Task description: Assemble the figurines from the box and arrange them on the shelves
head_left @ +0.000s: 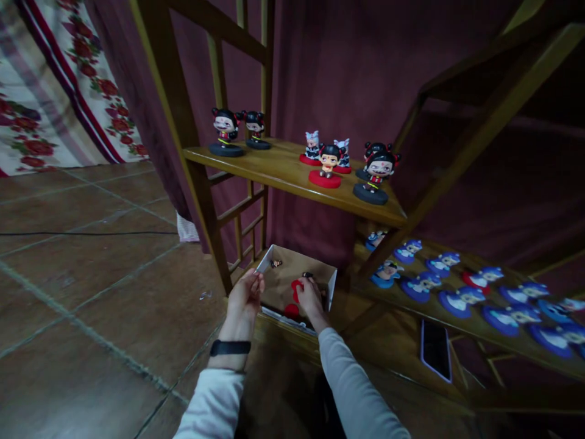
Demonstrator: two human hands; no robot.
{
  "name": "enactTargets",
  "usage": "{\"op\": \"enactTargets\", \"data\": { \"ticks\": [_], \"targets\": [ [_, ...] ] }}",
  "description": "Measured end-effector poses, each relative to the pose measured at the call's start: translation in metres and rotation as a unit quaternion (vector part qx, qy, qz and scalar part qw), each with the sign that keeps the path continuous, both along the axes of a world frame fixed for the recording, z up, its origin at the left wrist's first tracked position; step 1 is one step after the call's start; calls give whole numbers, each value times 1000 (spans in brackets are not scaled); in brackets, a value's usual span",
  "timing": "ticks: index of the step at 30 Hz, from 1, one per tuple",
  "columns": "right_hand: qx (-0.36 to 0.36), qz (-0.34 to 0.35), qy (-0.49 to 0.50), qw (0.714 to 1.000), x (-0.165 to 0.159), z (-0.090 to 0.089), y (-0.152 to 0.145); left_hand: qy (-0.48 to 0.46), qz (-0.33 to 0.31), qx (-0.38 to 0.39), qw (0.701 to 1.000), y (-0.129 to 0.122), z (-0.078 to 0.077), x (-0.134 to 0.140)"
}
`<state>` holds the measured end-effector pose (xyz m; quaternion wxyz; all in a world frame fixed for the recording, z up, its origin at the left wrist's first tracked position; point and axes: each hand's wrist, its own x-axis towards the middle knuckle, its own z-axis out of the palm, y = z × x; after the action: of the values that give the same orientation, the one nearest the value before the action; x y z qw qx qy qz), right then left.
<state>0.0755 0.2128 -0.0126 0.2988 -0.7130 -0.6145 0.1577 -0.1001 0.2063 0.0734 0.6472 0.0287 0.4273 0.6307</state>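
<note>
My left hand (247,294), with a black band on its wrist, is closed on the left edge of a shallow white-sided cardboard box (333,289). Inside the box, my right hand (309,297) points down with its fingers drawn together. A red round base (296,289) lies beside those fingers, and a small dark item (308,275) is at the fingertips. What the right hand holds, if anything, is hidden. Another red base (291,310) lies near the box's front side. A tiny figurine (276,263) rests in the back left corner.
Above the box, a wooden shelf (274,167) carries several figurines, including a black-haired one (378,171) on a dark base. Lower right, blue-based figurines (461,300) stand in rows. A phone (436,349) lies below them. A wooden post (183,110) rises at left.
</note>
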Motion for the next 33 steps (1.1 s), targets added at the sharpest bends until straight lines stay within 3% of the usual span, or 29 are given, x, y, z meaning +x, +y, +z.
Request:
{"op": "enactTargets", "data": {
  "ticks": [5,9,13,19,23,28,31,33],
  "targets": [
    [-36,1,-85,996,-2,-4,4,-11,6,-6,1000,4,7,-11],
    [-22,10,-105,994,1,-2,9,-13,9,-11,1000,3,10,-15],
    [-3,71,-121,990,-14,9,32,-4,2,-18,1000,2,10,-16],
    [-29,181,-175,967,-61,23,78,-11,1,-15,1000,4,10,-18],
    [-39,146,-201,968,-82,14,94,-23,-4,-10,1000,7,12,-26],
    [-90,85,-214,969,-85,8,94,-19,8,-6,1000,11,12,-34],
    [-112,70,-153,979,-78,15,89,-14,-3,-7,1000,11,11,-32],
    [-93,65,-48,992,-70,24,82,-12,-15,-10,1000,10,12,-29]
  ]
}}
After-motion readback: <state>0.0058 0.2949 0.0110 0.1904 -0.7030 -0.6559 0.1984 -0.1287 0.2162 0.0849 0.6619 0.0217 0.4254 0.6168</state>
